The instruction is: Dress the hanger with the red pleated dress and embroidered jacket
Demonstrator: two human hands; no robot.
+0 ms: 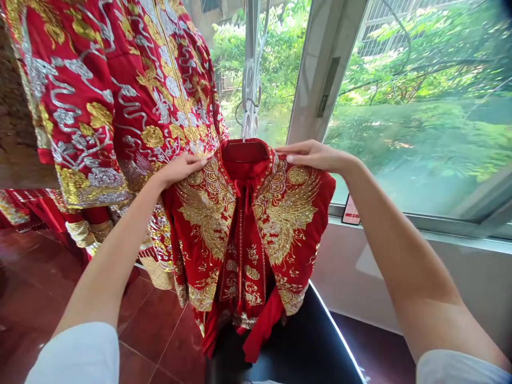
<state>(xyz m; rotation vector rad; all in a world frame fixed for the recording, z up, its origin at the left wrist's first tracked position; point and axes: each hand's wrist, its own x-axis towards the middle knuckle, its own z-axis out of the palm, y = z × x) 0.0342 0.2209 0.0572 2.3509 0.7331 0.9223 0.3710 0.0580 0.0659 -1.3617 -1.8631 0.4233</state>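
A red jacket [244, 234] with gold embroidered wings hangs on a red hanger [243, 151] hooked to a white window bar [251, 64]. My left hand [182, 168] rests on the jacket's left shoulder, fingers together and pressed on the cloth. My right hand [316, 156] lies on the right shoulder, fingers stretched flat along the top edge. The jacket's front hangs apart, showing a red embroidered inner panel. Its hem droops over a dark seat below.
A larger red robe [120, 90] with gold and silver embroidery hangs to the left, touching the jacket. A black chair [308, 341] stands under the jacket. A window with green trees fills the right. A phone [351, 212] leans on the sill. The floor is dark red tile.
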